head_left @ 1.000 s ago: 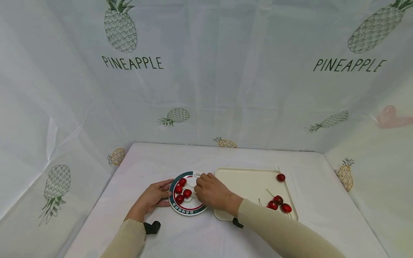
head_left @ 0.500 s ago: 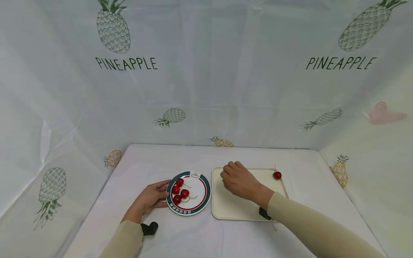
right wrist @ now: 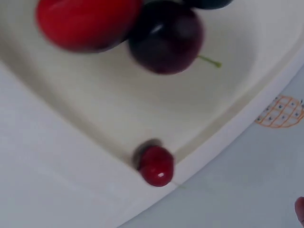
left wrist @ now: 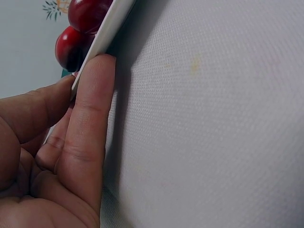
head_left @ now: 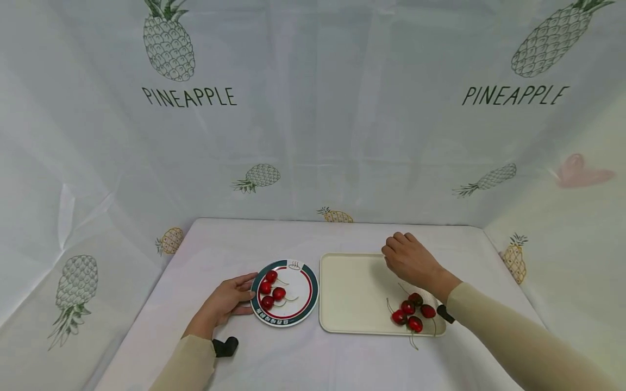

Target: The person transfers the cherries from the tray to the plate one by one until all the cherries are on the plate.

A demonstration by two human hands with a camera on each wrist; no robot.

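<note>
At the left, a round plate (head_left: pixel 300 288) with a green and red rim bears several red cherries (head_left: pixel 279 294). My left hand (head_left: pixel 227 300) grips its left edge; in the left wrist view the thumb (left wrist: pixel 45 102) is on top and fingers (left wrist: pixel 90 109) lie underneath. My right hand (head_left: pixel 409 262) hovers over the back right of a cream tray (head_left: pixel 349 293), fingers bent downward, with nothing seen in them. The right wrist view shows a single cherry (right wrist: pixel 156 166) in the tray's corner; the hand hides it in the head view. Only one fingertip (right wrist: pixel 299 209) shows there.
Several stemmed cherries (head_left: pixel 414 324) cluster at the tray's front right, some stems reaching over the front edge. White cloth (head_left: pixel 274 358) covers the table. A pineapple-print curtain (head_left: pixel 313 136) hangs behind and at both sides.
My right hand has moved right from the plate, across the tray to its back right corner, uncovering the cherry cluster. The left hand stays on the plate. The head view has shifted slightly.
</note>
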